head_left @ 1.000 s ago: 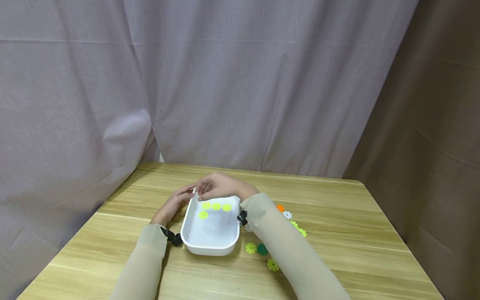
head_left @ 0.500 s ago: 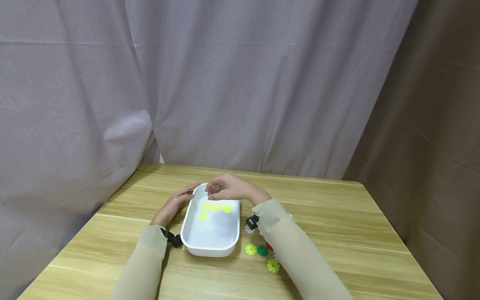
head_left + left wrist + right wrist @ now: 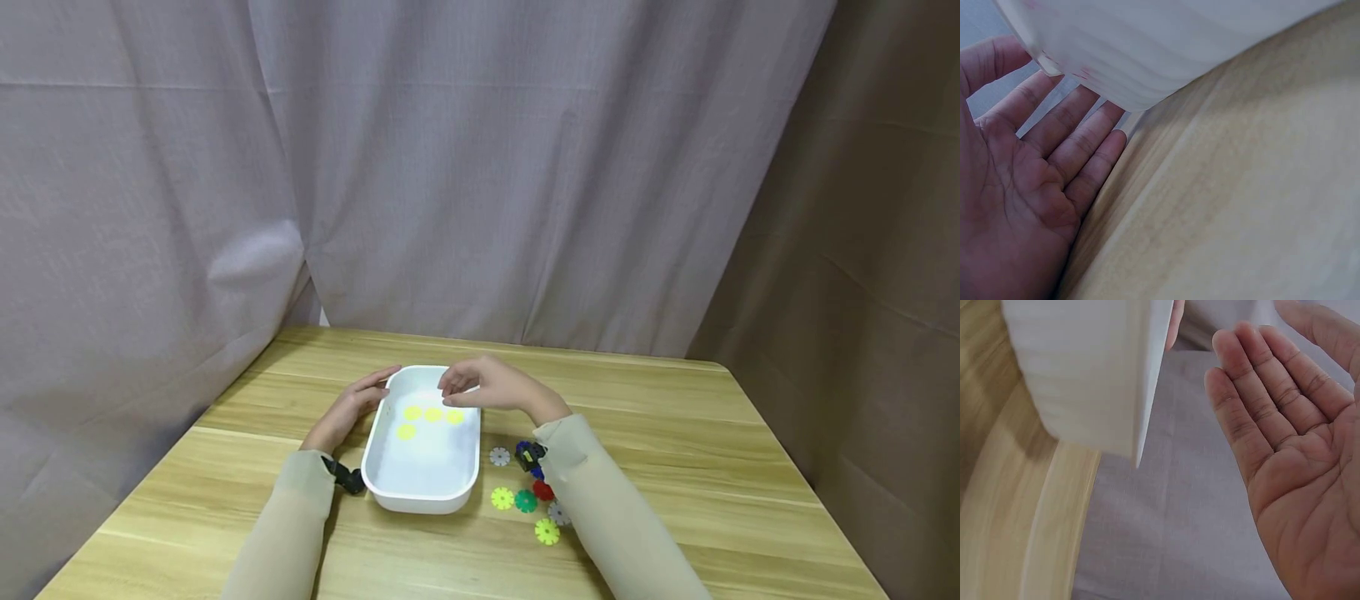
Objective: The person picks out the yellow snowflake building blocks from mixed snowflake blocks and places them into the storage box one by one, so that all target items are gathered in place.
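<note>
A white plastic tub (image 3: 423, 502) stands on the table with several yellow snowflake discs (image 3: 433, 414) lying on its floor. My left hand (image 3: 352, 412) rests against the tub's left side near the far end. In the left wrist view, the fingers of that hand (image 3: 1041, 156) lie fairly straight along the outer wall of the tub (image 3: 1141, 50), thumb near the rim. My right hand (image 3: 498, 387) hovers over the tub's far right corner. The right wrist view shows this hand's palm (image 3: 1297, 444) bare, its fingers loosely extended and apart from the tub (image 3: 1085, 375).
Right of the tub, more snowflake discs lie on the wooden table (image 3: 675, 467): yellow (image 3: 502, 498), green (image 3: 526, 501), red (image 3: 543, 490), and white (image 3: 499, 457). Blue ones show partly beside my right wrist strap (image 3: 529, 455). A grey curtain (image 3: 480, 208) hangs behind the table.
My right hand has moved right from above the tub's far left end to its far right corner. The left hand and the discs in the tub have stayed in place.
</note>
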Available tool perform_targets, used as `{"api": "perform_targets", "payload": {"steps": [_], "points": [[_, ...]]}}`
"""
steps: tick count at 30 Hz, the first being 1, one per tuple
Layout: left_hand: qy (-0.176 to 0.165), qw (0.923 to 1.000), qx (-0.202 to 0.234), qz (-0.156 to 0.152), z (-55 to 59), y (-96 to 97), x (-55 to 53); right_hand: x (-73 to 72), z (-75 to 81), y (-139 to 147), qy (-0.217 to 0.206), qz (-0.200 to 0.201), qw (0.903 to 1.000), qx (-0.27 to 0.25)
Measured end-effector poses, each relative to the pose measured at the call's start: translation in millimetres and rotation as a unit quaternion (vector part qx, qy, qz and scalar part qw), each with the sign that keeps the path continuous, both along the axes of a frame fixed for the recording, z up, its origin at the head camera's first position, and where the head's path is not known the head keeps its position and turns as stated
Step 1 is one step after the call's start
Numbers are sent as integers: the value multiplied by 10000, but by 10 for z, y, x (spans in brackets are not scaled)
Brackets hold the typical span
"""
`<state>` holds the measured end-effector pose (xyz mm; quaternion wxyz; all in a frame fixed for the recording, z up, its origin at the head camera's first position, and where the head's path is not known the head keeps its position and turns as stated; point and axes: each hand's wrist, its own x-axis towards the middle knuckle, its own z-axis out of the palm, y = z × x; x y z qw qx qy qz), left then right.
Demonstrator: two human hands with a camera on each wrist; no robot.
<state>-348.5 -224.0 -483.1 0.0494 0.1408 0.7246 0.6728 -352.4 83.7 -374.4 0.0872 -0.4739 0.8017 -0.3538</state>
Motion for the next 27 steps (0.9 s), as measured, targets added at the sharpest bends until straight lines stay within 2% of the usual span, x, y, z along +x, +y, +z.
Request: {"api": "perform_targets", "payload": {"steps": [8, 14, 24, 27], "points": [[-18, 10000, 2, 26, 5, 6, 8, 21, -172, 263, -50, -258, 9994, -234], [-23, 10000, -35, 48, 17, 19, -3, 47, -233, 458, -83, -350, 9989, -291], [-155, 9997, -139, 91, 40, 9, 11, 216, -291, 809, -88, -612, 9980, 98], [-172, 9998, -99, 83, 31, 7, 17, 282, -338, 876, -138, -466, 9987, 153]]}}
